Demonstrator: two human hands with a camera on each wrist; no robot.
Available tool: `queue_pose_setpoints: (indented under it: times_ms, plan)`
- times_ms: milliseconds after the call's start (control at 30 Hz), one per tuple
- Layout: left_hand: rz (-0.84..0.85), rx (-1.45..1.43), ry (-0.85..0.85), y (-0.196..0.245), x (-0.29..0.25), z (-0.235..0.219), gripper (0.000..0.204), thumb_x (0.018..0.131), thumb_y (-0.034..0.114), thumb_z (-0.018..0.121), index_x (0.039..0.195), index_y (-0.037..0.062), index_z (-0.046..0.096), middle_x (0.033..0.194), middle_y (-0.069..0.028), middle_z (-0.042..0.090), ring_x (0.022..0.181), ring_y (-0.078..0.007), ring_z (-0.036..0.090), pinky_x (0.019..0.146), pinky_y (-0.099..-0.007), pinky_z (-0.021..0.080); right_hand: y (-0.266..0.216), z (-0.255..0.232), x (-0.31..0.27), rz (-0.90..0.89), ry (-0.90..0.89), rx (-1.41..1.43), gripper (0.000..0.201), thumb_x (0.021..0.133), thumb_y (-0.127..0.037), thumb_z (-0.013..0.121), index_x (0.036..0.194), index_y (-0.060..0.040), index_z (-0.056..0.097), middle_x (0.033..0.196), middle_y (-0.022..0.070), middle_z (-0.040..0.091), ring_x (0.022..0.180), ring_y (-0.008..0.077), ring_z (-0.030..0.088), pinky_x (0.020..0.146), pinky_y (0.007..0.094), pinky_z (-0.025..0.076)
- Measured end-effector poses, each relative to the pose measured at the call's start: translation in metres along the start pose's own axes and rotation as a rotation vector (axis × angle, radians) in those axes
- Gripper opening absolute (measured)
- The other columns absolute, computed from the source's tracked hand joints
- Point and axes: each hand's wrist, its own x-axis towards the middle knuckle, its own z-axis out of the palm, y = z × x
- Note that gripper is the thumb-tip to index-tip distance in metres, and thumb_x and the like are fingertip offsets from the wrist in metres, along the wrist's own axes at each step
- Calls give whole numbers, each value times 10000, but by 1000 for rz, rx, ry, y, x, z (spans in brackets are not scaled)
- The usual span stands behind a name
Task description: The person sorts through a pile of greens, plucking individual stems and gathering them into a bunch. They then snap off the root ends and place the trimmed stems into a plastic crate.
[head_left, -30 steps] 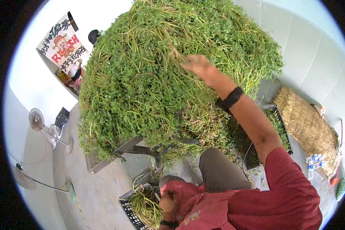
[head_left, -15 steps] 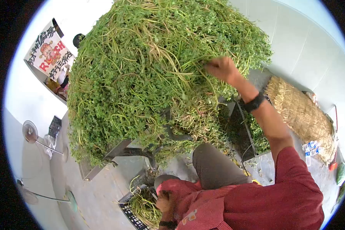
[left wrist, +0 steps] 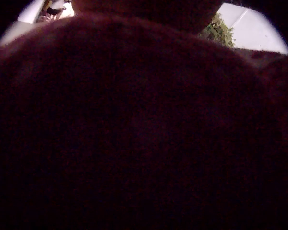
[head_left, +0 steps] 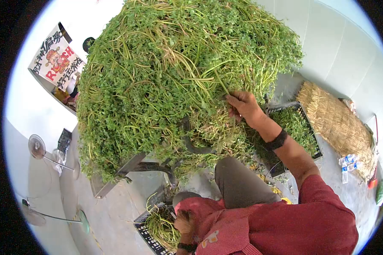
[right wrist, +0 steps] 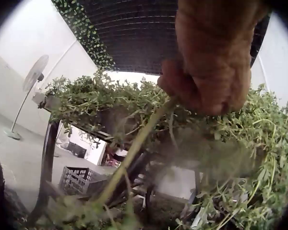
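Observation:
A big heap of leafy green plants (head_left: 136, 97) covers the table in front of me. My right hand (head_left: 245, 106) is at its near right side, pinching a green stem (head_left: 220, 80) between thumb and fingers. In the right wrist view that stem (right wrist: 134, 148) runs down and left from the curled fingers. My left hand (head_left: 184, 223) is low by my lap, beside a black crate (head_left: 147, 233) with loose stems (head_left: 162, 225) in it. Its fingers are mostly hidden, and I cannot tell whether it holds anything; the left wrist view is nearly all dark.
A second black crate (head_left: 304, 108) with greens stands on the floor at right, near a rolled straw mat (head_left: 336, 125) and water bottles (head_left: 349, 165). More stalks (head_left: 221, 136) lie under the table edge. Fans (head_left: 37, 146) stand at left, near a lettered banner (head_left: 57, 59).
My right hand has come away from the heap's upper middle, first to the right, then down toward me, with a stem now in its fingers. The left hand stays by the lap.

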Motion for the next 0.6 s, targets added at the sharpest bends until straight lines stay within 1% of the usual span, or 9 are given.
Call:
queue_pose_setpoints:
  times_ms: [100, 233, 267, 300, 367, 400, 500, 533, 600]
  plan:
    - [43, -51, 20, 6, 2, -6, 416, 770, 451, 541, 902, 58, 502, 708, -169, 601, 606, -373, 594, 522, -475, 458, 8, 3, -13, 53, -42, 118, 222, 916, -212, 505, 868, -5, 570, 571, 36, 557, 372, 66, 436, 339, 211, 337]
    - [39, -37, 66, 9, 2, -6, 391, 785, 432, 534, 888, 55, 501, 693, -171, 590, 603, -374, 591, 517, -472, 453, 4, 3, -14, 58, -113, 30, 244, 914, -239, 502, 937, -7, 573, 620, 37, 588, 500, 80, 565, 375, 190, 405]
    - [43, -37, 72, 5, 3, -4, 391, 785, 432, 534, 888, 55, 501, 693, -171, 590, 603, -374, 591, 517, -472, 453, 5, -5, -8, 86, -109, -6, 274, 878, -182, 557, 1077, 5, 531, 784, 75, 618, 613, 120, 619, 420, 205, 466]
    - [37, -10, 52, 0, 1, 0, 386, 789, 427, 531, 883, 55, 500, 694, -170, 590, 605, -377, 589, 520, -471, 453, 10, -9, -3, 84, -109, -4, 274, 878, -182, 557, 1077, 5, 531, 784, 75, 618, 613, 120, 619, 420, 205, 466]
    - [30, 12, 36, 1, 2, 0, 380, 792, 423, 529, 879, 54, 499, 695, -170, 591, 607, -380, 588, 522, -470, 452, 21, -15, 11, -341, 287, -543, 496, 783, -158, 649, 1211, -22, 438, 949, 152, 593, 668, 180, 631, 598, 301, 522]
    - [29, 10, 26, 5, 2, -5, 378, 791, 422, 528, 874, 55, 496, 695, -170, 590, 611, -383, 587, 525, -471, 452, 21, -23, 19, -460, 300, -586, 679, 727, -166, 702, 1298, -64, 350, 1042, 199, 554, 748, 233, 627, 694, 350, 508]
    - [14, -12, 14, 9, 2, -5, 373, 789, 421, 526, 863, 57, 493, 694, -171, 591, 617, -388, 585, 529, -472, 453, 1, -32, 32, -550, 340, -721, 648, 726, -149, 700, 1282, -72, 376, 1022, 190, 561, 747, 275, 615, 678, 371, 494]
    - [1, -36, 19, 10, 5, -5, 370, 788, 420, 525, 855, 58, 492, 693, -173, 592, 618, -390, 584, 531, -473, 452, -10, -30, 33, -583, 342, -689, 479, 736, -184, 681, 1166, -70, 503, 954, 180, 591, 729, 331, 600, 656, 397, 484]
    - [-14, -41, 32, 14, 6, -7, 369, 787, 420, 524, 845, 57, 496, 690, -176, 592, 619, -391, 584, 533, -474, 453, -21, -27, 38, -502, 269, -788, 383, 748, -232, 664, 1077, -70, 553, 904, 173, 603, 733, 338, 600, 644, 403, 485]
